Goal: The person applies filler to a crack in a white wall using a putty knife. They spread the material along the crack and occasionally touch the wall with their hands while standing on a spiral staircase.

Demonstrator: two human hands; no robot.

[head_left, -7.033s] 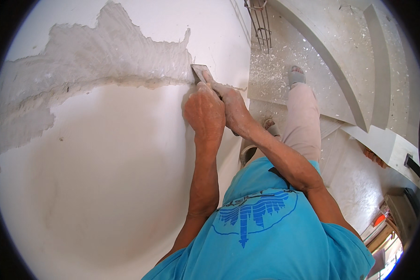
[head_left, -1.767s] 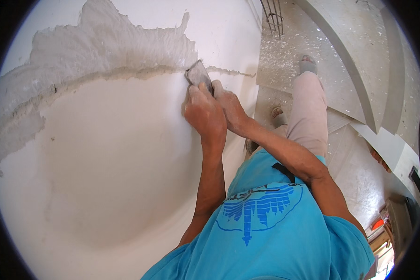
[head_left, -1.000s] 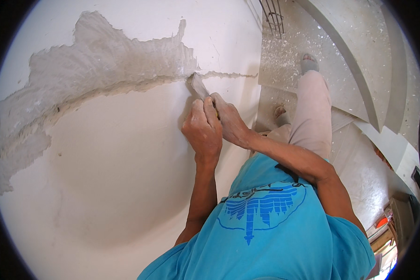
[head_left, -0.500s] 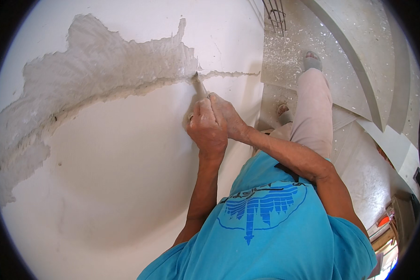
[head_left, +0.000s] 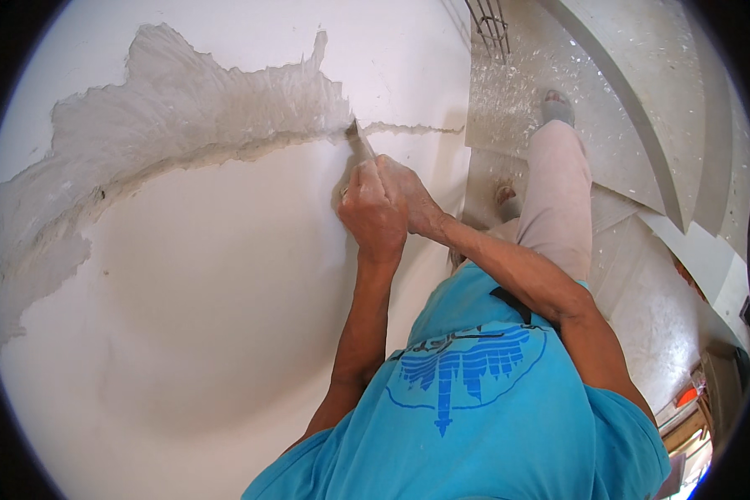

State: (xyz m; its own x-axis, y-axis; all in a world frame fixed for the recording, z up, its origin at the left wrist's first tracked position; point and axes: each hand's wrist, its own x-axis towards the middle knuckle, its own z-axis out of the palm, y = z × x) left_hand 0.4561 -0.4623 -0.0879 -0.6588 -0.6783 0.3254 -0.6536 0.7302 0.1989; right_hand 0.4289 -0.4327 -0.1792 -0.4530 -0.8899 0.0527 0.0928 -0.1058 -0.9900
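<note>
A flat metal scraper (head_left: 361,137) rests against the white wall (head_left: 208,292), its blade seen nearly edge-on at the right end of a rough, exposed grey patch (head_left: 200,108). A thin chipped line (head_left: 412,127) runs rightward from the blade. My left hand (head_left: 372,208) is closed on the scraper, thumb and fingers bunched near the tool's lower part. My right hand (head_left: 412,198) is also closed on it, just to the right and partly behind my left. The handle is mostly hidden by both hands.
Curved concrete steps (head_left: 608,117) with white chips lie to the right, where my sandalled foot (head_left: 557,108) stands and my other foot is lower down. Bent steel bars (head_left: 490,25) stick out at the top. Boards and an orange object (head_left: 686,396) sit at lower right.
The scraper's broad face, visible 1.8 seconds ago, is now turned edge-on. Both hands dropped lower, then moved slightly up again over the last half second, still gripping it.
</note>
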